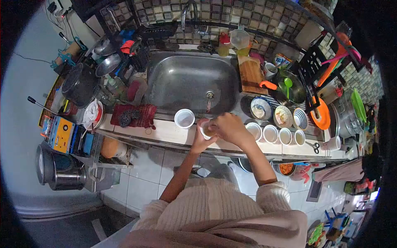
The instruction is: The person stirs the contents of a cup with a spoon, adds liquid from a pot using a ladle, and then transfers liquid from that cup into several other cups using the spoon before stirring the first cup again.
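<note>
My left hand (201, 142) is wrapped round a small white cup (203, 130) at the counter's front edge. My right hand (228, 127) is bent over this cup, fingers closed at its mouth; what they pinch, if anything, is hidden. To the left stands another white cup (184, 119), upright and apart from my hands. A row of several white cups, among them a near cup (271, 134) and an end cup (300, 137), stands right of my right hand. Beyond the row, a white cup (333, 143) lies tipped on its side near black-handled scissors (316, 147).
Behind my hands is a steel sink (165, 99). Bowls, including a striped bowl (301, 118), stand behind the cup row. A wooden cutting board (250, 74) and a pot with a green spoon (288, 82) are farther right. A dark red cloth (144, 115) lies at left.
</note>
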Demonstrator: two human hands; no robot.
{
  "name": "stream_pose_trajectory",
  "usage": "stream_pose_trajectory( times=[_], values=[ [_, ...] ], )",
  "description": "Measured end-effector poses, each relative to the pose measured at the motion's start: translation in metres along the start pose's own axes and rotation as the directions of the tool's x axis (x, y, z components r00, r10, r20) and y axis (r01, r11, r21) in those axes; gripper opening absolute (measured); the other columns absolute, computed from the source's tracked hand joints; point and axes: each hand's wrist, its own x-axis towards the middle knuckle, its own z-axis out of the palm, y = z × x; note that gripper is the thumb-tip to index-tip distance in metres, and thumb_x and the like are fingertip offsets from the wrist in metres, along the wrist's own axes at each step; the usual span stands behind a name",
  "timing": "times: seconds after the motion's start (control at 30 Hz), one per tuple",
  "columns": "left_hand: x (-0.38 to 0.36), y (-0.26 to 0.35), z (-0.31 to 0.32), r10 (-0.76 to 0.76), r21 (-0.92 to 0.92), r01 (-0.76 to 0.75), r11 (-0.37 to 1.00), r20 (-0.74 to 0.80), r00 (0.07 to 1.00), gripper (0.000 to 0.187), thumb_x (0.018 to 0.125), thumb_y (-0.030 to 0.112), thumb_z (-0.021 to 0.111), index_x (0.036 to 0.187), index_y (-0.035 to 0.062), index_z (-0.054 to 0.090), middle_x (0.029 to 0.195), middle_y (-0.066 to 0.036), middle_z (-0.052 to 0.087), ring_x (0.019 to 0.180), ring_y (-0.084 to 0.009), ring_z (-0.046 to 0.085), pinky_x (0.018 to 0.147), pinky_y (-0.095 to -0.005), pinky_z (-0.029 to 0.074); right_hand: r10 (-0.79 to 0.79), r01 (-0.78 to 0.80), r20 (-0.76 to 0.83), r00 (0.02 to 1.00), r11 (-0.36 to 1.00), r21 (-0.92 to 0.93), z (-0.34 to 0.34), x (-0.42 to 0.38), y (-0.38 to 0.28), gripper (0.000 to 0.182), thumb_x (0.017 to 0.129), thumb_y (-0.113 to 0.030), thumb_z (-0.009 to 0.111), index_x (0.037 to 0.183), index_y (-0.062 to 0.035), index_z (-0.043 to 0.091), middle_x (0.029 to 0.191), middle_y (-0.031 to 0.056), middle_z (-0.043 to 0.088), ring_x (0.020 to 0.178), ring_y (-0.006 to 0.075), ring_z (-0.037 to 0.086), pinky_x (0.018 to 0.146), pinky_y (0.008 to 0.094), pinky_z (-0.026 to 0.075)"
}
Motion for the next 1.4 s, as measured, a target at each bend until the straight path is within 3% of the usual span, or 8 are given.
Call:
stream_pose_trajectory(
  times=[0.27, 0.33, 0.43, 0.53, 0.63, 0.87, 0.93, 1.4],
  values=[
    [0.003, 0.014, 0.001, 0.071, 0.138, -0.073, 0.988, 0.02, 0.997, 0.071, 0.065, 0.011, 0.07, 0.119, 0.0048, 0.025, 0.114, -0.011, 0.036, 0.111, -0.0212, 0.037, 0.093, -0.0353, 0.032, 0.085, -0.089, -0.069, 0.994, 0.995, -0.044, 0.001, 0.008, 0.003, 0.02, 0.074, -0.028, 0.058, 0.082, -0.0123, 0.067, 0.073, 0.0168, 0.06, 0.074, 0.0329, 0.059, 0.066, 0.0421, 0.047],
    [0.003, 0.013, 0.001, 0.044, 0.066, -0.045, 0.997, 0.023, 0.999, 0.071, 0.065, 0.011, 0.07, 0.119, 0.0048, 0.025, 0.114, -0.011, 0.036, 0.111, -0.0209, 0.037, 0.093, -0.0351, 0.032, 0.019, -0.001, -0.147, 0.989, 0.993, 0.117, 0.003, 0.015, 0.004, 0.02, 0.074, -0.028, 0.058, 0.084, -0.0123, 0.067, 0.075, 0.0171, 0.061, 0.075, 0.0323, 0.059, 0.066, 0.0427, 0.047],
    [0.003, 0.008, 0.0, 0.035, 0.024, -0.036, 0.999, 0.032, 0.999, 0.07, 0.065, 0.011, 0.07, 0.119, 0.0048, 0.025, 0.114, -0.011, 0.036, 0.11, -0.0203, 0.037, 0.093, -0.0346, 0.032, 0.114, -0.114, 0.011, 0.993, 0.993, -0.003, -0.014, 0.013, -0.004, 0.02, 0.073, -0.026, 0.059, 0.084, -0.0118, 0.066, 0.076, 0.0168, 0.061, 0.075, 0.0321, 0.059, 0.066, 0.0441, 0.047],
    [0.001, 0.017, 0.002, 0.037, 0.023, -0.037, 0.999, 0.015, 0.999, 0.069, 0.066, 0.01, 0.07, 0.119, 0.0049, 0.025, 0.114, -0.011, 0.036, 0.11, -0.0201, 0.038, 0.093, -0.0343, 0.032, 0.077, -0.073, -0.026, 0.997, 0.988, 0.135, -0.005, 0.014, -0.003, 0.021, 0.073, -0.028, 0.06, 0.084, -0.0118, 0.066, 0.076, 0.0161, 0.061, 0.073, 0.0324, 0.06, 0.064, 0.044, 0.048],
    [0.001, 0.018, 0.002, 0.036, 0.021, -0.036, 0.999, 0.027, 0.999, 0.07, 0.066, 0.009, 0.069, 0.119, 0.0047, 0.025, 0.114, -0.011, 0.036, 0.109, -0.0202, 0.038, 0.093, -0.0341, 0.032, 0.173, -0.178, -0.065, 0.983, 0.981, -0.076, 0.001, 0.014, -0.006, 0.02, 0.073, -0.028, 0.06, 0.084, -0.0132, 0.066, 0.075, 0.0154, 0.061, 0.072, 0.0329, 0.06, 0.063, 0.0437, 0.048],
    [0.002, 0.004, -0.001, 0.017, -0.02, -0.016, 1.0, 0.033, 0.999, 0.071, 0.066, 0.01, 0.07, 0.12, 0.0043, 0.024, 0.114, -0.011, 0.037, 0.11, -0.0208, 0.037, 0.093, -0.0342, 0.031, 0.282, -0.281, -0.047, 0.958, 0.959, 0.026, -0.003, 0.013, -0.006, 0.019, 0.074, -0.029, 0.06, 0.084, -0.0142, 0.066, 0.075, 0.015, 0.061, 0.074, 0.033, 0.059, 0.066, 0.0436, 0.048],
    [0.001, 0.006, -0.002, 0.029, 0.028, -0.03, 0.999, 0.033, 0.999, 0.071, 0.066, 0.011, 0.07, 0.12, 0.0042, 0.024, 0.114, -0.011, 0.036, 0.11, -0.021, 0.037, 0.093, -0.0343, 0.031, 0.104, -0.097, -0.061, 0.993, 0.988, 0.118, 0.003, 0.01, -0.004, 0.02, 0.074, -0.029, 0.059, 0.085, -0.0146, 0.066, 0.076, 0.0147, 0.061, 0.076, 0.0327, 0.059, 0.069, 0.0437, 0.047],
    [0.002, 0.014, -0.004, -0.003, 0.122, -0.008, 0.992, 0.088, 0.996, 0.074, 0.067, 0.015, 0.071, 0.122, 0.0049, 0.022, 0.115, -0.014, 0.039, 0.109, -0.0223, 0.04, 0.092, -0.0347, 0.033, 0.036, -0.023, -0.131, 0.991, 0.995, 0.101, 0.005, -0.003, 0.015, 0.014, 0.075, -0.026, 0.058, 0.083, -0.0181, 0.068, 0.069, 0.0148, 0.06, 0.068, 0.0337, 0.058, 0.06, 0.0424, 0.047]
  ],
)
